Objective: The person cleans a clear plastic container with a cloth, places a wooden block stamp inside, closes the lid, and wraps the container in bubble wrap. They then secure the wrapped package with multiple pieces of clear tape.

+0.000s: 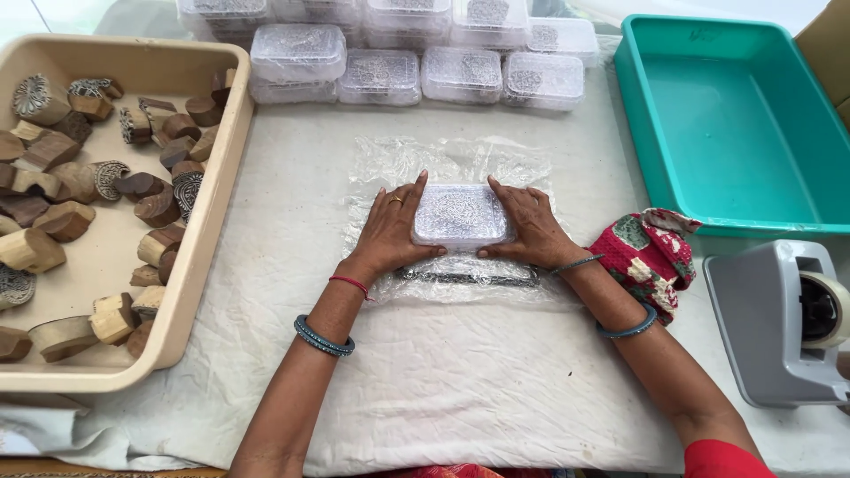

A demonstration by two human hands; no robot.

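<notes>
A small clear plastic box [461,215] with a patterned block inside is pressed between two hands on a crinkled clear plastic sheet [460,168]. The left hand [390,232] is laid flat against the box's left side, the right hand [529,227] against its right, fingers spread and touching it. Bare white cloth [460,381] is seen nearer than the box. Behind the box, rows of filled clear boxes [416,53] are stacked. Left of the box a beige tray [208,212] of carved wooden blocks is set; right of it, a teal tub [735,124], a patterned red cloth [651,257] and a grey tape dispenser [779,319].
</notes>
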